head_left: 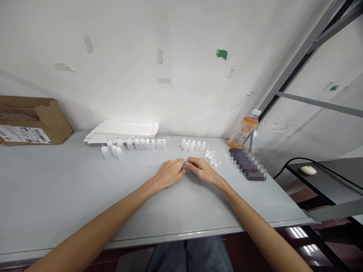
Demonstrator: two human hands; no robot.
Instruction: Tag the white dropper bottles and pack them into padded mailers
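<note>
small translucent bottles [192, 146] with tapered tops stand in a tight cluster on a grey table [195, 215], just beyond the person's hands and slightly right of centre. the left hand [171, 173] and right hand [202, 170] meet in front of them, fingertips together. between the fingertips shows a sliver of a small pale piece [185, 165] — both hands pinch it, fingers curled in, but it is mostly hidden and its shape cannot be made out. just beyond the right hand lies a loose heap of small white caps [212, 158] with thin loops. to the left, a row of white-topped bottles [148, 144] stands along the near edge of a stack of white sheets [121, 129], with a few more grouped at its left end. farther left sits a cardboard box [61, 124] with a printed label. on the right, an orange drink bottle [242, 132] stands near a metal frame [272, 100]; in front of it lies a dark, flat thing [248, 166] — masked by coarse squares. beyond the table's right edge, a pale computer mouse [308, 170] rests on a dark surface.
</note>
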